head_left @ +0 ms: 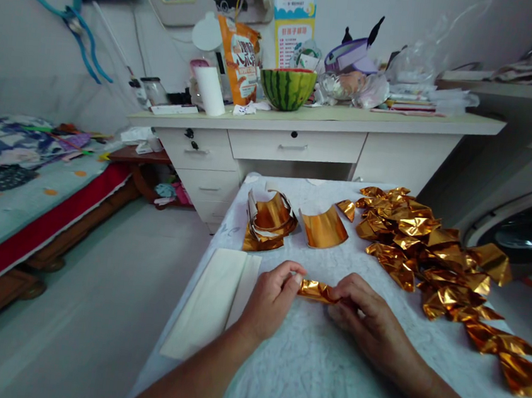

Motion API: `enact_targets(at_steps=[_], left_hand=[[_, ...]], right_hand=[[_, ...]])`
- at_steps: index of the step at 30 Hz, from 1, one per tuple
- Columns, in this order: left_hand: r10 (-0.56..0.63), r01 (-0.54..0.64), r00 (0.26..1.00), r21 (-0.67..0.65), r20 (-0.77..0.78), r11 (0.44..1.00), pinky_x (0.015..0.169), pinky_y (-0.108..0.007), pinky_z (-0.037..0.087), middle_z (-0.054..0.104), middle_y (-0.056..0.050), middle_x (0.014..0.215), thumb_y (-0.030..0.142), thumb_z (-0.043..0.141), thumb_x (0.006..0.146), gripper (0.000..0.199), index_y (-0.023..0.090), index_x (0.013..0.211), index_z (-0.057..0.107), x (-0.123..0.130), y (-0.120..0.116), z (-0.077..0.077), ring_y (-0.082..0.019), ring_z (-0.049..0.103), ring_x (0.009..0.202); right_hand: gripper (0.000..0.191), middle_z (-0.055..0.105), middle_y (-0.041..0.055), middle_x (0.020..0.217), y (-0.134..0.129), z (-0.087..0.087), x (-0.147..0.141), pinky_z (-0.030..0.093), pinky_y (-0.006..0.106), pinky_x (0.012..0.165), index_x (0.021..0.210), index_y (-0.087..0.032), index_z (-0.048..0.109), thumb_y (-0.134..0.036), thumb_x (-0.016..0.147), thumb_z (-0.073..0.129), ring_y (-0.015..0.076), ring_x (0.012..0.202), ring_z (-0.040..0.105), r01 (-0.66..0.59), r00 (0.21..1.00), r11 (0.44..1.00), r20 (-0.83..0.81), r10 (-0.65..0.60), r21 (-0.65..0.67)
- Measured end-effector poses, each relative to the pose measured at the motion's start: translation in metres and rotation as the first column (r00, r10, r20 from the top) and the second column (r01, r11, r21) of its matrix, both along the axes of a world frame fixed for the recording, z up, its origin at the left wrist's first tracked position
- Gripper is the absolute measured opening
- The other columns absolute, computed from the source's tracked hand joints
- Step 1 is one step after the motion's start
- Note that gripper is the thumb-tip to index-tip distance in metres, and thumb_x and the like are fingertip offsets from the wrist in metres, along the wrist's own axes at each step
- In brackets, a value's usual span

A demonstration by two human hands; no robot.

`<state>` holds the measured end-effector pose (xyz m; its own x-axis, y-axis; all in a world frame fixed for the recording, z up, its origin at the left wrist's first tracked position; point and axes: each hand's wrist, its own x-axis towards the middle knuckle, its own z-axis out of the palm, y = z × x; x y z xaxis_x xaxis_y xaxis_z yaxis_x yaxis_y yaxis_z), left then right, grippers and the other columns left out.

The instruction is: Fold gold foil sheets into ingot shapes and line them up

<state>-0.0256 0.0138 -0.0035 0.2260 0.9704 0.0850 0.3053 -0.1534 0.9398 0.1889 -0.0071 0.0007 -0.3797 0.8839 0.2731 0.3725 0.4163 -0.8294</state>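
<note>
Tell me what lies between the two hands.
In the head view, a shiny gold piece spans between the left hand and the right hand, held at both ends.

Cloth-covered table (285,378): folded gold foil pieces (415,226) heaped along right side, stack of curled gold sheets (271,215) at far left, single curved gold sheet (324,228) just beside it, white sheets (208,300) near left edge. Desk (369,120) behind: cut watermelon (287,90), orange pouch (239,63), white roll (209,90).
</note>
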Motion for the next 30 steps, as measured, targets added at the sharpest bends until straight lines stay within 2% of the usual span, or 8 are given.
enact_targets(at_steps=[3, 6, 11, 13, 16, 21, 26, 30], left_hand=[[-0.078, 0.08, 0.993, -0.021, 0.088, 0.997, 0.058, -0.023, 0.031, 0.041, 0.005, 0.063, 0.041, 0.043, 0.096, 0.03, 0.018, 0.102, 0.061, -0.005, 0.001, 0.003, -0.012, 0.042, 0.06], [-0.152, 0.157, 0.976, -0.018, 0.156, 0.987, 0.065, -0.024, 0.036, 0.047, 0.002, 0.076, 0.036, 0.052, 0.092, 0.023, 0.018, 0.101, 0.063, -0.007, 0.003, 0.006, -0.013, 0.045, 0.069], [-0.196, 0.201, 0.946, 0.01, 0.26, 0.98, 0.084, -0.027, 0.041, 0.049, -0.006, 0.114, 0.024, 0.062, 0.081, 0.021, 0.019, 0.101, 0.066, -0.005, 0.004, 0.009, -0.016, 0.051, 0.093], [-0.21, 0.257, 0.907, -0.085, 0.365, 0.963, 0.082, -0.027, 0.042, 0.055, -0.006, 0.107, 0.024, 0.065, 0.079, 0.02, 0.017, 0.098, 0.065, -0.003, 0.004, 0.008, -0.016, 0.053, 0.091], [-0.176, 0.336, 0.841, -0.24, 0.511, 0.911, 0.071, -0.024, 0.042, 0.06, -0.002, 0.084, 0.028, 0.072, 0.075, 0.024, 0.015, 0.093, 0.063, 0.0, 0.004, 0.006, -0.014, 0.054, 0.076], [-0.094, 0.329, 0.819, -0.328, 0.566, 0.885, 0.06, -0.023, 0.042, 0.063, -0.002, 0.077, 0.031, 0.079, 0.068, 0.031, 0.012, 0.088, 0.063, 0.004, 0.004, 0.004, -0.011, 0.053, 0.064], [-0.061, 0.355, 0.784, -0.366, 0.618, 0.86, 0.055, -0.022, 0.042, 0.062, 0.0, 0.067, 0.033, 0.08, 0.068, 0.034, 0.014, 0.085, 0.058, 0.003, 0.005, -0.003, -0.01, 0.054, 0.057], [-0.028, 0.403, 0.738, -0.408, 0.674, 0.819, 0.057, -0.022, 0.043, 0.063, -0.001, 0.07, 0.034, 0.082, 0.067, 0.037, 0.014, 0.084, 0.056, 0.003, 0.004, -0.005, -0.01, 0.057, 0.057]], right_hand=[[0.013, 0.05, 0.0022, 0.091, 0.003, 0.005, 0.002, 0.045, 0.027, 0.072, 0.087, -0.024, 0.062, -0.029, 0.095, 0.052, 0.0156, 0.083, 0.054, 0.01, 0.987, 0.988, -0.157, -0.034, -0.154], [0.019, 0.049, 0.0019, 0.095, 0.005, 0.007, 0.004, 0.045, 0.025, 0.068, 0.078, -0.021, 0.063, -0.036, 0.089, 0.063, 0.0138, 0.079, 0.052, -0.026, 0.941, 0.95, -0.329, -0.081, -0.31], [0.022, 0.054, -0.0005, 0.078, 0.005, 0.002, 0.007, 0.039, 0.022, 0.055, 0.086, -0.019, 0.064, -0.039, 0.082, 0.072, 0.0094, 0.06, 0.046, -0.174, 0.802, 0.804, -0.555, -0.22, -0.569], [0.025, 0.056, -0.0009, 0.07, 0.005, 0.001, 0.007, 0.039, 0.022, 0.054, 0.086, -0.018, 0.064, -0.04, 0.079, 0.075, 0.0097, 0.059, 0.047, -0.22, 0.768, 0.755, -0.587, -0.256, -0.618], [0.027, 0.059, -0.0015, 0.065, 0.007, 0.001, 0.007, 0.04, 0.021, 0.054, 0.083, -0.018, 0.064, -0.039, 0.076, 0.079, 0.0092, 0.056, 0.049, -0.26, 0.74, 0.719, -0.612, -0.281, -0.644], [0.027, 0.062, -0.0027, 0.067, 0.008, 0.006, 0.007, 0.041, 0.02, 0.053, 0.085, -0.019, 0.063, -0.034, 0.073, 0.082, 0.0074, 0.055, 0.053, -0.334, 0.726, 0.706, -0.648, -0.23, -0.624], [0.042, 0.063, -0.0039, 0.079, 0.006, 0.004, 0.009, 0.043, 0.021, 0.054, 0.108, -0.027, 0.062, -0.031, 0.072, 0.083, 0.0078, 0.058, 0.055, -0.33, 0.725, 0.75, -0.663, -0.186, -0.573], [0.028, 0.062, -0.0026, 0.076, 0.007, 0.001, 0.011, 0.041, 0.021, 0.056, 0.099, -0.024, 0.067, -0.033, 0.076, 0.08, 0.0075, 0.059, 0.053, -0.291, 0.752, 0.768, -0.633, -0.185, -0.571]])
